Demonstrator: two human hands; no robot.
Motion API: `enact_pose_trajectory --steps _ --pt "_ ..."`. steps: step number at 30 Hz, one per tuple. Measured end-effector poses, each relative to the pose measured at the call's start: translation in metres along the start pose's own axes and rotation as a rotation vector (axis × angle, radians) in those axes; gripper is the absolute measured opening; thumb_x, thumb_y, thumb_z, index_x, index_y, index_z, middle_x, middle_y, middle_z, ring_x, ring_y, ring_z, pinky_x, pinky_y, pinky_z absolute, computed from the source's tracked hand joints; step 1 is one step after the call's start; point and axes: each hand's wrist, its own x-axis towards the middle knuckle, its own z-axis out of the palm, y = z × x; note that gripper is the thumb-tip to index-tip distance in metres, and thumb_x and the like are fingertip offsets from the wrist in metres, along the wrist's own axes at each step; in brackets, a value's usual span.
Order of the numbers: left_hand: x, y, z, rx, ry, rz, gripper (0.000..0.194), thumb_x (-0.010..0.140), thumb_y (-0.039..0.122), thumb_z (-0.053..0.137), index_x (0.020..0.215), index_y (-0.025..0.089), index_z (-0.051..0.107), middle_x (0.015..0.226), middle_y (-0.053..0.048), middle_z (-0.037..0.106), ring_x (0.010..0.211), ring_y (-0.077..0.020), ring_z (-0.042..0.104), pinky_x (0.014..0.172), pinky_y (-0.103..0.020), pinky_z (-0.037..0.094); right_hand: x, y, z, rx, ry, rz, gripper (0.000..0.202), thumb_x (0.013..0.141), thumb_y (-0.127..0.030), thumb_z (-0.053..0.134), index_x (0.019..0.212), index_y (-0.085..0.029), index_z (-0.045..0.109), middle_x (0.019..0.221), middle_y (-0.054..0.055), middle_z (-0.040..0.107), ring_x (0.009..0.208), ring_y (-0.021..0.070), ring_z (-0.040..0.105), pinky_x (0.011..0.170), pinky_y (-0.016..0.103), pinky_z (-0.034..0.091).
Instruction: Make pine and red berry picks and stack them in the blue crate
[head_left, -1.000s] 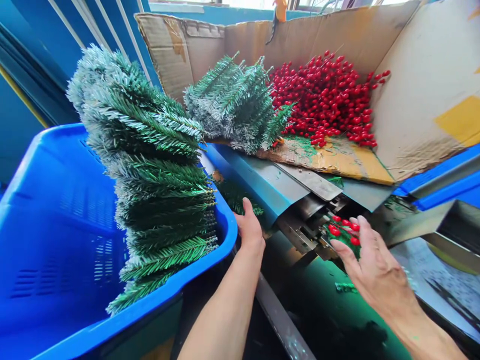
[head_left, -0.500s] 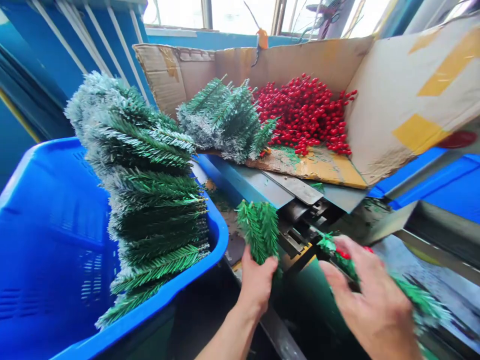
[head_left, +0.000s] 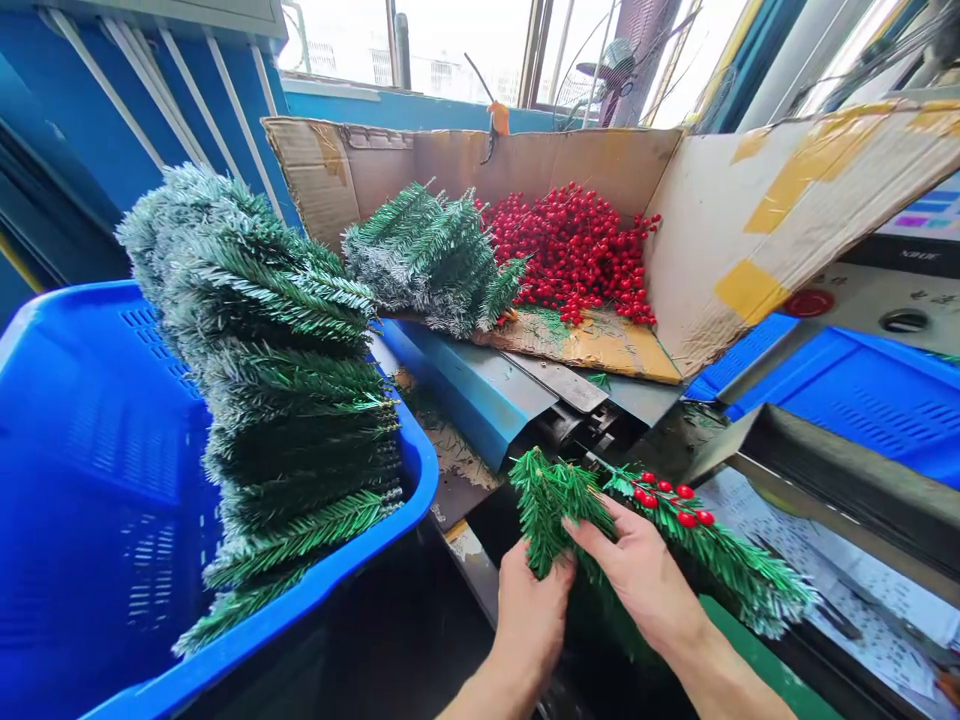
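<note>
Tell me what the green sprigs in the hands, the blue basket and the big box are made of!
Green sprigs: maybe plastic; the thin, slightly shiny needles suggest it. Blue basket: probably plastic, smooth and shiny, with slotted walls. Big box: cardboard, dull brown, with creased, worn edges.

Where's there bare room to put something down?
In the blue plastic basket, left of the frosted green sprigs, there's a big bare patch. A smaller one, flecked green, is on the brown cardboard flap in front of the red berries. It's crowded around the left hand and right hand, with plain green sprigs between them and a berry-trimmed green branch alongside.
</note>
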Motion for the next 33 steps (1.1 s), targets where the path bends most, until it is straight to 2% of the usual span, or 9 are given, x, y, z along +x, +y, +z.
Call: enact_pose_trajectory --steps 6,10,13,18,20,23,26,30,33 --pt "0.006 0.012 -0.010 -0.088 0.232 -0.069 0.041 0.075 0.053 0.067 0.084 0.013 0.068 0.060 0.002 0.058 0.053 -0.0088 0.044 0.052 -0.021 0.036 -0.005 -0.003 -0.014 -0.161 -0.109 0.008 0.046 0.089 -0.046 0.061 0.128 -0.021 0.059 0.120 0.006 0.063 0.112 0.0272 0.055 0.105 0.043 0.039" --pt "0.015 0.035 -0.021 -0.245 0.061 -0.013 0.035 0.065 0.042 0.080 0.078 0.012 0.068 0.072 -0.003 0.065 0.062 -0.0117 0.054 0.063 -0.024 0.044 -0.006 -0.013 -0.015 -0.296 -0.301 0.007 0.038 0.093 -0.043 0.054 0.122 -0.020 0.063 0.111 0.003 0.065 0.104 0.0247 0.057 0.100 0.040 0.042" --pt "0.017 0.042 -0.026 -0.299 -0.005 -0.021 0.034 0.064 0.039 0.081 0.079 0.012 0.069 0.071 -0.003 0.067 0.063 -0.0126 0.056 0.065 -0.026 0.045 -0.003 -0.021 -0.016 -0.403 -0.422 -0.001 0.034 0.096 -0.040 0.049 0.120 -0.021 0.063 0.109 0.001 0.065 0.098 0.0216 0.058 0.094 0.035 0.046" --pt "0.017 0.043 -0.028 -0.164 -0.095 -0.002 0.035 0.063 0.041 0.082 0.075 0.010 0.070 0.068 -0.001 0.065 0.062 -0.0116 0.052 0.062 -0.024 0.042 -0.003 -0.024 -0.020 -0.703 -0.555 -0.085 0.029 0.098 -0.032 0.039 0.111 -0.020 0.063 0.086 0.000 0.065 0.078 0.0186 0.061 0.071 0.029 0.053" --pt "0.018 0.046 -0.028 -0.126 -0.103 0.022 0.034 0.062 0.039 0.083 0.075 0.010 0.070 0.069 -0.001 0.065 0.064 -0.0114 0.051 0.063 -0.023 0.041 -0.007 -0.021 -0.016 -0.845 -0.452 -0.207 0.030 0.098 -0.032 0.040 0.116 -0.020 0.060 0.088 0.002 0.066 0.077 0.0196 0.063 0.069 0.030 0.055" --pt "0.024 0.053 -0.030 -0.151 -0.107 -0.001 0.031 0.066 0.039 0.080 0.077 0.011 0.069 0.068 0.000 0.064 0.062 -0.0098 0.050 0.062 -0.022 0.040 -0.013 -0.016 -0.009 -0.987 -0.179 -0.522 0.031 0.098 -0.027 0.043 0.126 -0.018 0.053 0.105 0.009 0.064 0.093 0.0207 0.063 0.082 0.032 0.054" --pt "0.032 0.054 -0.032 -0.099 -0.074 -0.056 0.035 0.069 0.044 0.077 0.071 0.012 0.065 0.062 0.000 0.061 0.057 -0.0094 0.050 0.057 -0.021 0.040 -0.011 -0.018 -0.013 -1.104 -0.105 -0.710 0.030 0.098 -0.017 0.037 0.121 -0.017 0.057 0.099 0.008 0.064 0.087 0.0172 0.063 0.077 0.026 0.052" --pt "0.047 0.044 -0.037 -0.074 0.251 0.021 0.039 0.072 0.053 0.070 0.076 0.015 0.061 0.066 -0.001 0.062 0.059 -0.0127 0.057 0.059 -0.026 0.047 0.006 -0.032 -0.036 -1.342 0.111 -0.673 0.030 0.099 -0.021 0.037 0.115 -0.018 0.061 0.093 0.006 0.064 0.079 0.0166 0.062 0.064 0.025 0.046" --pt "0.060 0.037 -0.040 0.124 0.376 0.125 0.035 0.075 0.044 0.069 0.098 0.018 0.062 0.085 -0.004 0.067 0.074 -0.0165 0.063 0.073 -0.031 0.050 0.025 -0.040 -0.044 -1.596 0.299 -0.558 0.026 0.096 -0.021 0.043 0.110 -0.021 0.065 0.083 0.003 0.063 0.074 0.0179 0.059 0.056 0.028 0.038"
